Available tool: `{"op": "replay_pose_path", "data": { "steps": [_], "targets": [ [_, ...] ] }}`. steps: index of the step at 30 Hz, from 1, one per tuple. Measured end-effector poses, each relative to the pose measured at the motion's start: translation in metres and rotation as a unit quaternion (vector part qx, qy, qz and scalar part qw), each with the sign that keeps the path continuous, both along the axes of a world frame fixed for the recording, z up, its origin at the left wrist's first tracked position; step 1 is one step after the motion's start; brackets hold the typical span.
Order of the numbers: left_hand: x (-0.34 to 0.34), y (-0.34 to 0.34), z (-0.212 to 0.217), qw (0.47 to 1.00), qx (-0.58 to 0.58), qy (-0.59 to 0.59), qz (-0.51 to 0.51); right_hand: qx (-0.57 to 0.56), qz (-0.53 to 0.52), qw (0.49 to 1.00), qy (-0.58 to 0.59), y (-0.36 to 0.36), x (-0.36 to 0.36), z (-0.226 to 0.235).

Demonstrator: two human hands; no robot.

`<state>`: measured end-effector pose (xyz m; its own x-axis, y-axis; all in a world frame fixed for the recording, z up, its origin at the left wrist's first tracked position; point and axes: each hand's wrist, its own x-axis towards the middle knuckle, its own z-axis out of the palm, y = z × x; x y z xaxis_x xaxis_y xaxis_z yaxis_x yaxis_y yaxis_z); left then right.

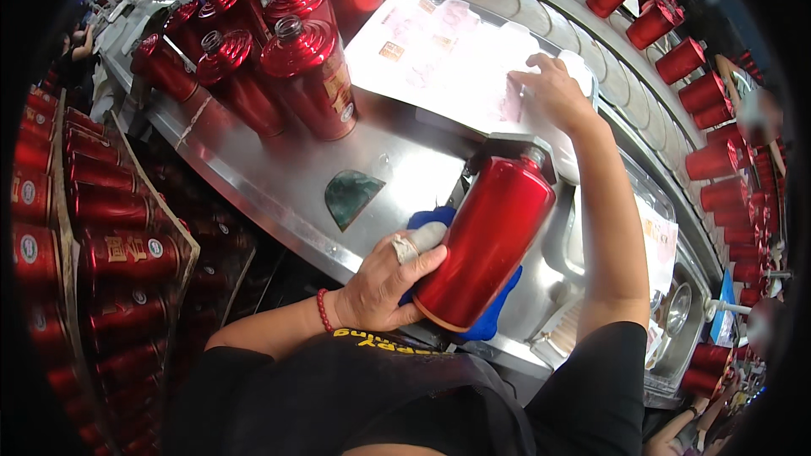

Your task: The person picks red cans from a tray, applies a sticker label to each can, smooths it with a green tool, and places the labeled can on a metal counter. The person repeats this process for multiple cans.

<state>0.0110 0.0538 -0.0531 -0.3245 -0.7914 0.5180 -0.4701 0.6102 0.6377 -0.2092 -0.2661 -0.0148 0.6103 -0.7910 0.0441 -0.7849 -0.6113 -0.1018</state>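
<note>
Hold the metallic red bottle (490, 241) tilted above the blue cloth (492, 317), gripped low by the fingers of the left hand (387, 285) — firmly, without twisting. With the right hand (557, 93) at the printed label sheet (422, 51), best to lift by an edge, lightly; impossible to make out any pinch between its fingers — so check before pulling.

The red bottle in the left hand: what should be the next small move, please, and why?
Probably the right hand should lift one piece from the printed white sheet, which seems to carry labels. Its fingers are over that sheet, the left hand holds the red bottle, and the bottle's visible side is plain.
</note>
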Motion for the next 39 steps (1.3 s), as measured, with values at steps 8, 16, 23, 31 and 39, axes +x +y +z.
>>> {"op": "replay_pose_path", "data": {
  "steps": [8,16,23,31,39],
  "targets": [
    [0.001,-0.006,-0.007,0.999,0.007,0.030,-0.019,-0.075,-0.064,0.991,0.085,-0.041,-0.017,-0.014],
    [0.002,-0.009,-0.005,0.999,0.014,0.039,-0.022,-0.078,-0.178,0.981,0.008,-0.113,-0.028,-0.028],
    [0.003,-0.010,-0.005,0.999,0.013,0.040,-0.022,-0.132,-0.111,0.981,-0.089,-0.133,-0.022,-0.042],
    [0.003,-0.011,-0.003,0.999,0.011,0.039,-0.024,-0.228,-0.104,0.955,-0.159,-0.127,-0.030,-0.041],
    [0.004,-0.012,-0.008,0.999,-0.012,0.019,-0.026,0.022,-0.254,0.927,-0.274,-0.017,-0.132,0.030]
  ]
}}
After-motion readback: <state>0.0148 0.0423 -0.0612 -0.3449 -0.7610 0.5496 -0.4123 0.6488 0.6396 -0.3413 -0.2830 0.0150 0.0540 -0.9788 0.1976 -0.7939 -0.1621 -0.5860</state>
